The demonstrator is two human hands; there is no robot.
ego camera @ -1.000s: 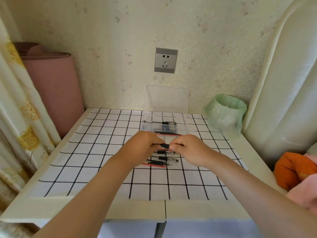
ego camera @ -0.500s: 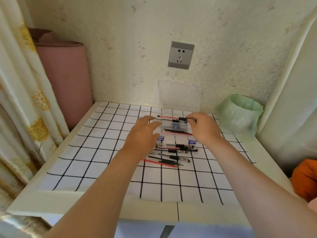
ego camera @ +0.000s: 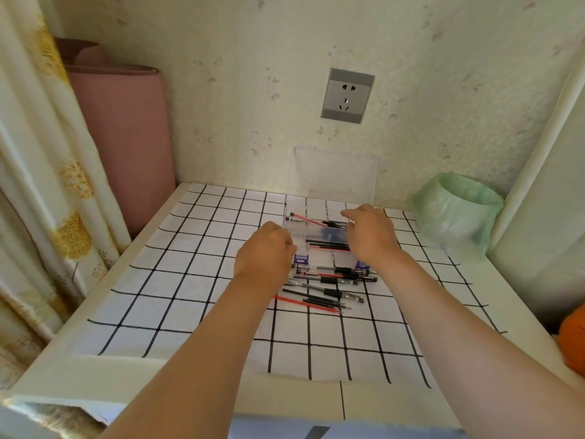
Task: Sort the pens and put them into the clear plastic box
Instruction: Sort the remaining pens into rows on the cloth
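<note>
The clear plastic box (ego camera: 316,237) stands on the checked table mat, with several black and red pens inside. A red pen (ego camera: 305,219) lies along its far side. My right hand (ego camera: 372,236) reaches over the box's right end and pinches that pen's right end. My left hand (ego camera: 266,256) is at the box's left front corner, its loosely curled fingers touching the edge and holding nothing that I can see. Several loose pens (ego camera: 329,286) lie in a pile just in front of the box, partly hidden by my left wrist.
The box's clear lid (ego camera: 335,175) leans on the wall behind, under a grey socket (ego camera: 347,95). A green-lined bin (ego camera: 457,210) stands at the back right, a pink roll (ego camera: 123,131) and curtain at the left. Orange cloth (ego camera: 574,340) lies at the right edge.
Both hands carried a pen from above the loose pile back to the box. The left hand has since drawn back to the box's left front corner; the right stays at the pen's end.
</note>
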